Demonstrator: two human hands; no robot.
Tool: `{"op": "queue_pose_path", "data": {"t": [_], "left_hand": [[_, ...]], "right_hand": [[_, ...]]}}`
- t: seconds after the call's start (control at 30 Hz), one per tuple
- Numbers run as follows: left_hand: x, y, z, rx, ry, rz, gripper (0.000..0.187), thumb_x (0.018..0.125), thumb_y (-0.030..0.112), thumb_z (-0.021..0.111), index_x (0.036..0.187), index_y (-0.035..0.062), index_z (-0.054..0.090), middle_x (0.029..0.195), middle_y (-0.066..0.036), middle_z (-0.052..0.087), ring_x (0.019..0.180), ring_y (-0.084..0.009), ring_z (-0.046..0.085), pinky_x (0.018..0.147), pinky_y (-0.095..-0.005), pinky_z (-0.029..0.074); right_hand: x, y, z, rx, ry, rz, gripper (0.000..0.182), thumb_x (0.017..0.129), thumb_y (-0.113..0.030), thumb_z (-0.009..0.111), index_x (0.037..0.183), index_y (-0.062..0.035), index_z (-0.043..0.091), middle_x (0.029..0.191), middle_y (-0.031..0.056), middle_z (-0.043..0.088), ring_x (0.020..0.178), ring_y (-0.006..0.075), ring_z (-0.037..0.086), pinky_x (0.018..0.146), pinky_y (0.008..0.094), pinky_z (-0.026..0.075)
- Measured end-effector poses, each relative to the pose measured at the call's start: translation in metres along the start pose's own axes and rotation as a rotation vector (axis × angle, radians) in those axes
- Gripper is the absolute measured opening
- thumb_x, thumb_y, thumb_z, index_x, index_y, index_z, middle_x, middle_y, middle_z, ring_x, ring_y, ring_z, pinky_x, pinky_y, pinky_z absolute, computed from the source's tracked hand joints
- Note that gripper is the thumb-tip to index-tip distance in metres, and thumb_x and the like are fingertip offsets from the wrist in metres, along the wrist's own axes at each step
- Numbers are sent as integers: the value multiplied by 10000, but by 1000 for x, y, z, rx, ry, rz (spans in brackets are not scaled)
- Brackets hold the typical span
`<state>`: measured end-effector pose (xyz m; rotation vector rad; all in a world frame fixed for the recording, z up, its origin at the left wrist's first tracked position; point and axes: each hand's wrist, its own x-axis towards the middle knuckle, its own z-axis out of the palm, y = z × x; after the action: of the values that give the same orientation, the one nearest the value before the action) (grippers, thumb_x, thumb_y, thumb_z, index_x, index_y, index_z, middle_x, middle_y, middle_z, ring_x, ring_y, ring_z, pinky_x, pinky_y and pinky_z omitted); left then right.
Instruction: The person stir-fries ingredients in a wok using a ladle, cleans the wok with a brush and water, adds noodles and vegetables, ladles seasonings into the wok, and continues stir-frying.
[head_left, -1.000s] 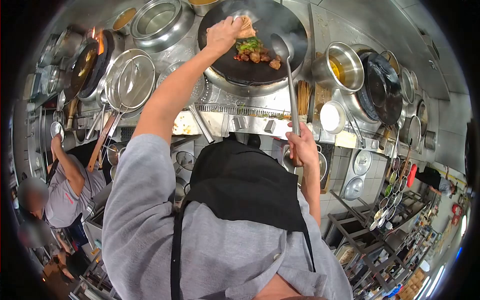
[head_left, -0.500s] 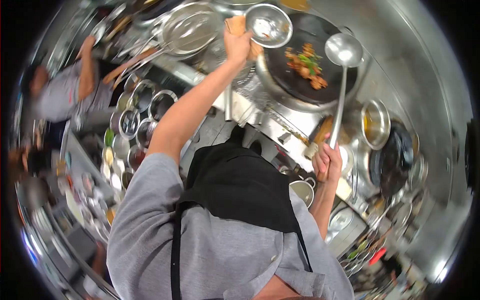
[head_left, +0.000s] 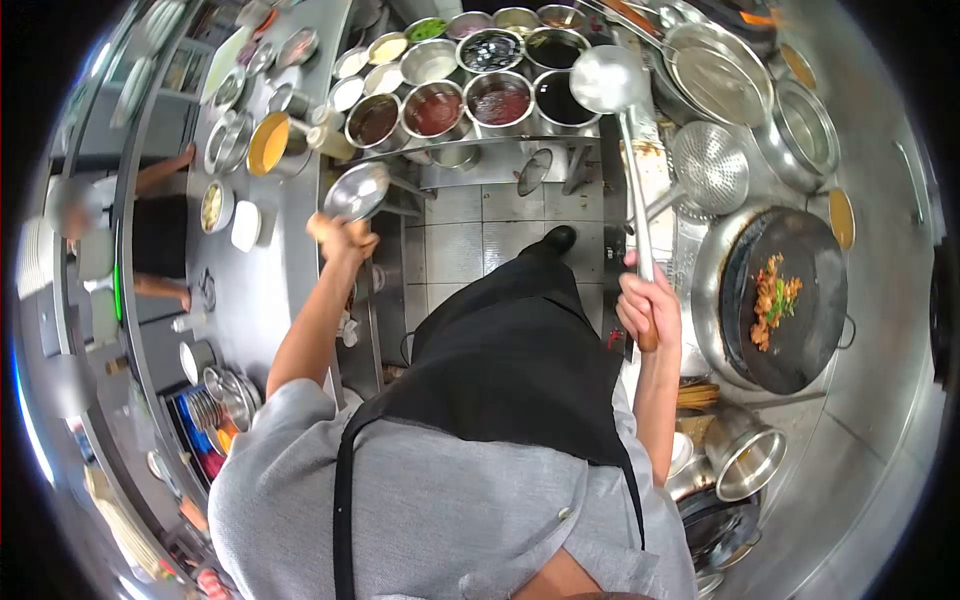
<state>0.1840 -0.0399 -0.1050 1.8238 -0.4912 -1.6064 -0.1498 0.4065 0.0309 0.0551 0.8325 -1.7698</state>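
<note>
My left hand (head_left: pixel 345 240) is closed on a small metal bowl (head_left: pixel 357 192) and something tan, perhaps a folded cloth, at its rim. It hangs near the edge of the steel counter on the left. My right hand (head_left: pixel 650 305) grips a long ladle (head_left: pixel 640 190) by the wooden end of its handle. The ladle's round head points away from me, beside the containers of sauce. To the right of this hand, a black wok (head_left: pixel 812 330) on the stove holds browned pieces of food (head_left: pixel 770 300) with green bits.
Several metal containers of sauces and ingredients (head_left: pixel 435 108) line the far end. A perforated skimmer (head_left: pixel 710 165) and a mesh strainer (head_left: pixel 718 85) lie beyond the wok. A metal pot (head_left: pixel 748 462) stands nearer me. A steel counter (head_left: pixel 255 320) runs along the left; a co-worker's arms show behind it.
I have turned left, away from the stove, so the wok is now on my right. My left hand has carried the bowl from beside the wok towards the left counter. The ladle stays in my right hand.
</note>
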Motion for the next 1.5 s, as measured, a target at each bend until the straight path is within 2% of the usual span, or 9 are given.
{"op": "queue_pose_path", "data": {"t": [0.33, 0.6, 0.77, 1.07, 1.2, 1.3, 1.33, 1.47, 1.5], "left_hand": [[59, -4, -179, -600, 38, -2, 372, 934, 317, 366, 715, 31, 461, 611, -108, 418, 507, -256, 368, 434, -361, 303], [3, -95, -28, -397, -674, -417, 141, 817, 226, 551, 793, 87, 560, 748, -76, 581, 600, -229, 529, 505, -369, 419], [-72, -122, 90, -153, -819, -596, 491, 777, 200, 616, 1220, 25, 499, 1031, -176, 577, 918, -293, 600, 798, -408, 552], [-226, -174, 249, 583, -1369, -702, 479, 860, 236, 598, 1286, 57, 469, 975, -160, 624, 715, -238, 618, 607, -319, 546], [-288, -222, 305, 957, -1493, -650, 387, 875, 259, 661, 1182, 69, 523, 896, -115, 652, 676, -214, 634, 564, -331, 538], [-333, -270, 341, 1057, -1486, -525, 391, 898, 335, 696, 1152, 82, 539, 904, -92, 649, 687, -209, 640, 578, -361, 547], [-334, -290, 361, 1121, -1504, -682, 369, 923, 374, 675, 1128, 94, 550, 926, -78, 643, 728, -205, 649, 607, -374, 555], [-386, -350, 399, 1147, -1573, -713, 526, 956, 562, 560, 1172, 82, 562, 1022, -104, 671, 863, -260, 676, 770, -439, 569], [-401, -363, 403, 1139, -1562, -709, 548, 957, 583, 544, 1172, 80, 561, 1038, -116, 677, 881, -273, 679, 779, -450, 567]], "right_hand": [[131, 48, 31, -1000, 105, 69, 298, 870, -4, 596, 1149, -44, 499, 602, 2, 458, 389, 114, 421, 376, 278, 356], [106, 40, 28, -19, -113, 215, 227, 916, -15, 519, 1142, -39, 529, 606, -14, 437, 380, 93, 412, 366, 267, 357], [26, 16, 9, 475, -258, 166, 243, 932, -22, 468, 1168, -44, 518, 590, -25, 414, 345, 82, 380, 331, 269, 333], [-189, 27, -3, 161, 433, -364, 336, 864, 26, 525, 1189, -48, 478, 590, -15, 391, 350, 80, 367, 329, 220, 255], [-183, 44, -40, -1174, 1417, -212, 392, 843, -92, 598, 1203, -5, 472, 694, 221, 582, 613, 353, 608, 616, 458, 468], [-199, 14, 5, -760, 1403, -51, 419, 848, -84, 595, 1244, -11, 478, 685, 204, 590, 630, 343, 626, 612, 439, 479], [-210, 43, -25, -1159, 1414, -302, 430, 870, -98, 628, 1283, -40, 527, 621, 65, 545, 418, 139, 506, 417, 315, 406], [-206, 26, 10, -810, 1348, -105, 391, 870, -92, 643, 1242, -15, 552, 597, 38, 527, 368, 96, 465, 363, 290, 353], [-196, 36, -17, -966, 1347, -133, 377, 868, -129, 645, 1211, -2, 557, 645, 131, 598, 462, 234, 587, 459, 368, 458]]}}
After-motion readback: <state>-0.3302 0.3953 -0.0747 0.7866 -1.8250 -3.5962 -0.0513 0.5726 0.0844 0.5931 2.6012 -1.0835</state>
